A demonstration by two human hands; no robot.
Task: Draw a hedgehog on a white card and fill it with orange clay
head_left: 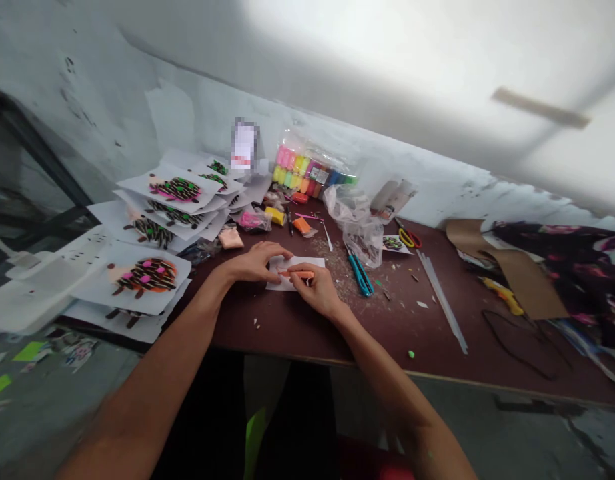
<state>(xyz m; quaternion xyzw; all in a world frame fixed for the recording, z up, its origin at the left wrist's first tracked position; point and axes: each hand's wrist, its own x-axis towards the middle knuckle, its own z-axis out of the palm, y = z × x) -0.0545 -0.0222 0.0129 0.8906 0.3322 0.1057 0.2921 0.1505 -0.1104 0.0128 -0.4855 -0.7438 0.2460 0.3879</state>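
An orange clay strip [297, 274] lies along a small white card [293, 272] on a dark reddish-brown table [387, 340]. The right hand [313, 290] has its fingers pinched closed on the strip, partly covering it. The left hand [255, 262] sits half open, its fingers curving over the card's upper left corner; whether it grips the card or only presses on it is hard to make out.

Just right of the card lies one teal-handled tool [360, 275], its blades or tip too blurred to name, among scattered brown crumbs [332, 270]. Beyond it are one crumpled clear plastic bag [357, 223] and one pair of scissors [409, 239] with red and yellow handles. A long pale strip [440, 300] slants toward the table's near edge [347, 362], and a band of dark tabletop separates that edge from both hands.

Left of the hands, overlapping white cards [147, 277] bearing dark striped round designs pile up past the table's left end. At least seven designs show, but the exact count is hidden by the overlaps. One clear pack of coloured clay bars [310, 170] stands against the wall, its bars too crowded to count. A pixelated label [245, 145] stands behind the cards. At the far right, brown card [512, 267] and dark floral fabric [557, 267] run out of view.
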